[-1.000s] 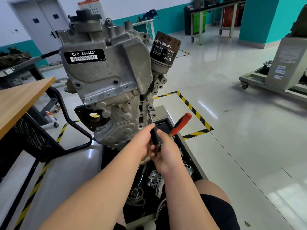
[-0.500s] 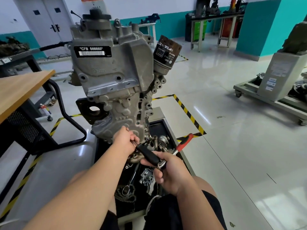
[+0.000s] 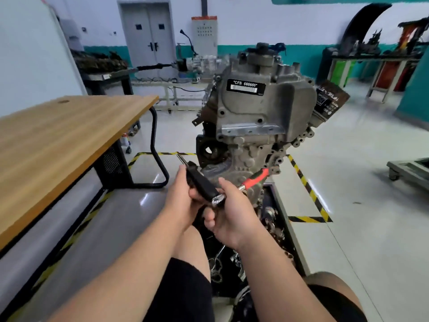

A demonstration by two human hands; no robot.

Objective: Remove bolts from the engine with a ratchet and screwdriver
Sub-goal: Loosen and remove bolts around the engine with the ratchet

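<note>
The grey engine (image 3: 255, 117), labelled CFB 666660, stands upright ahead of me with a dark oil filter (image 3: 330, 101) on its right side. In front of its lower part, my left hand (image 3: 183, 201) grips the black handle of a screwdriver (image 3: 200, 183). The screwdriver's metal tip points up and left, away from the engine. My right hand (image 3: 232, 217) holds the ratchet (image 3: 255, 178), whose red handle sticks out up and right toward the engine's base. Its fingers also curl by the screwdriver's chrome end cap. Neither tool touches a bolt.
A black tray (image 3: 270, 194) under the engine holds several loose metal parts and tools. A wooden table (image 3: 58, 140) with black legs stands to my left. Yellow-black floor tape (image 3: 304, 182) borders the stand. My knees are at the bottom.
Both hands have come off the engine's side and moved left and toward me with the tools. The screwdriver tip, earlier at the engine, now points up-left in open air.
</note>
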